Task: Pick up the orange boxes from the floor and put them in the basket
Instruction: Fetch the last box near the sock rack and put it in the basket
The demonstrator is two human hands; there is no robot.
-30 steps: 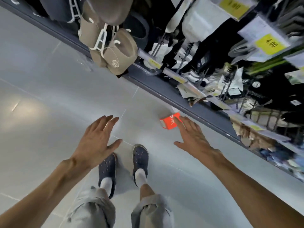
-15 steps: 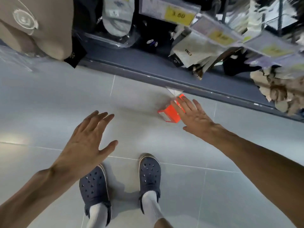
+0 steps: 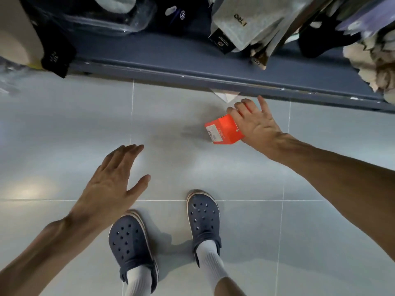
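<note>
Clasping orange box (image 3: pixel 223 130) above floor (image 3: pixel 64 129): right hand (image 3: pixel 255 122) grip; left hand (image 3: pixel 111 184) spread, empty.

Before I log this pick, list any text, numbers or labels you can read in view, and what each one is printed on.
"DRI": on the grey packet hanging from the rack, seen upside down; the reading is uncertain.
White barcode sticker on the orange box under the right hand: too small to read.
White print on the orange box's face: blurred.
Logo on the dark packet: unreadable.
Print on the black tag: unreadable.
</note>
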